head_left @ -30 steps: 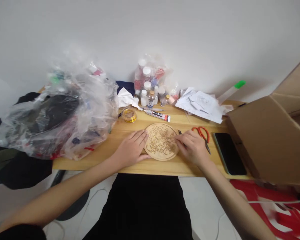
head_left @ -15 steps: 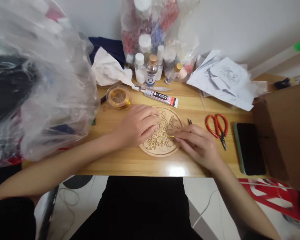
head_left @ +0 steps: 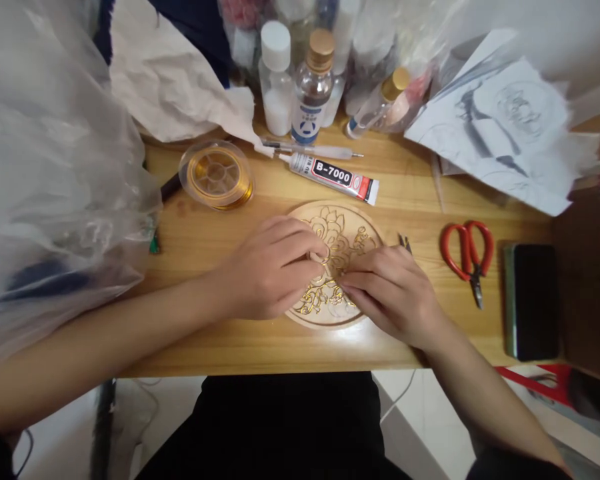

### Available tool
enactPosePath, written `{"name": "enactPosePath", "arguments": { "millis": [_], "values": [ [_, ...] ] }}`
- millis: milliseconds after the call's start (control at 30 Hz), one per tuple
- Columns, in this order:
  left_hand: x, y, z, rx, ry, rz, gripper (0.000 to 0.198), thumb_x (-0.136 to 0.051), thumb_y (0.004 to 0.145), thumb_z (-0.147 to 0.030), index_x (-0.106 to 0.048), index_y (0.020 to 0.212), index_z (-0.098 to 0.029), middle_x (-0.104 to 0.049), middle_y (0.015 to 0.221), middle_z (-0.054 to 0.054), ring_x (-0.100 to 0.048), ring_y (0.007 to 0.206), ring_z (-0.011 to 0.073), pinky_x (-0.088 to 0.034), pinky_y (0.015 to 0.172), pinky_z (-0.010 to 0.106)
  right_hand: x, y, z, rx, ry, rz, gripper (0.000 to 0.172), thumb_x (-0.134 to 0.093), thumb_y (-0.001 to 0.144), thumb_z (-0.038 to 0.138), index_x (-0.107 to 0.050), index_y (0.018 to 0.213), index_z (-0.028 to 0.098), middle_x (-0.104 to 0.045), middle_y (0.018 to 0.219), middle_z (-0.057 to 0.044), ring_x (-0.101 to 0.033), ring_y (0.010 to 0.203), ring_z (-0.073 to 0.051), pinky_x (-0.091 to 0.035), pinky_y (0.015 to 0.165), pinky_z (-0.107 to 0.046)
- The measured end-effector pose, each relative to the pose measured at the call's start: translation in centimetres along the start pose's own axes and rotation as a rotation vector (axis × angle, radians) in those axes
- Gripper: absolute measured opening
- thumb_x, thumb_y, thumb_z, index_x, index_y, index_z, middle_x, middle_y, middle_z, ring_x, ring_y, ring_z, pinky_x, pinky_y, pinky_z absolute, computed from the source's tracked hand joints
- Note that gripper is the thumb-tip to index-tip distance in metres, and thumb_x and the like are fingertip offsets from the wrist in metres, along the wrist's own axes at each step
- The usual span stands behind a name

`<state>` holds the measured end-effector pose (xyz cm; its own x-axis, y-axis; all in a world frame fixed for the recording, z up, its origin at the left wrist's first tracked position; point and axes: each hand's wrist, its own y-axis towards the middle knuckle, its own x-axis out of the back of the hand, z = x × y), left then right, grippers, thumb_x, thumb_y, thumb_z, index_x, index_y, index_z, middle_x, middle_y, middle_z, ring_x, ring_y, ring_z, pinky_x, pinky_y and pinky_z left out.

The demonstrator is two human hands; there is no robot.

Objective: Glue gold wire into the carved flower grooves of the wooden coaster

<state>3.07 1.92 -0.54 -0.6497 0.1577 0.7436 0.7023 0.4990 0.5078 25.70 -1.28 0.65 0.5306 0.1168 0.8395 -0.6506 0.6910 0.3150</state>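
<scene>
A round pale wooden board (head_left: 330, 320) lies on the table, bearing a floral pattern outlined in gold wire (head_left: 320, 293). My left hand (head_left: 275, 267) rests over its left side, fingers curled and pressed together; whatever they pinch is hidden. On the right side of the board, my right hand (head_left: 395, 287) has its fingertips pinched close to the left ones. The short gold wire seen there earlier is now hard to make out between them. Dark tips of a tool like tweezers (head_left: 405, 243) stick out behind the right hand; whether it is held or lying underneath, I cannot tell.
Behind the board lie a B-7000 glue tube (head_left: 333, 177), a pen-like tool (head_left: 320, 150) and a spool of gold wire (head_left: 217, 175). Bottles (head_left: 310, 100) stand farther back. Red-handled pliers (head_left: 467, 257) and a phone (head_left: 533, 300) lie right; a plastic bag (head_left: 55, 187) bulges left.
The view has moved closer. My right hand has shifted left over the board, bringing its fingertips near my left hand's. The gold wire at its fingertips has passed from clear sight.
</scene>
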Motion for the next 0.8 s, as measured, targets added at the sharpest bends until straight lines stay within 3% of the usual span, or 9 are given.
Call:
{"name": "enactPosePath", "arguments": {
  "millis": [400, 800],
  "values": [
    [0.13, -0.14, 0.22, -0.071, -0.039, 0.051, 0.015, -0.05, 0.079, -0.009, -0.062, 0.073, -0.015, -0.063, 0.093, 0.008, -0.055, 0.087, 0.0219, -0.048, 0.075, 0.039, 0.08, -0.36, 0.37, 0.018, -0.033, 0.018, 0.011, -0.063, 0.079, 0.011, -0.062, 0.089, 0.014, -0.066, 0.082, -0.006, -0.058, 0.074, -0.017, -0.046, 0.066, -0.032],
    [0.07, -0.2, 0.16, -0.096, -0.025, 0.078, 0.014, -0.049, 0.083, -0.011, -0.06, 0.076, -0.016, -0.062, 0.092, 0.005, -0.054, 0.088, 0.0198, -0.047, 0.074, 0.036, 0.06, -0.17, 0.7, 0.01, -0.048, 0.001, 0.006, -0.062, 0.081, 0.012, -0.062, 0.086, 0.015, -0.067, 0.079, -0.006, -0.06, 0.074, -0.017, -0.048, 0.065, -0.032]
  ]
}}
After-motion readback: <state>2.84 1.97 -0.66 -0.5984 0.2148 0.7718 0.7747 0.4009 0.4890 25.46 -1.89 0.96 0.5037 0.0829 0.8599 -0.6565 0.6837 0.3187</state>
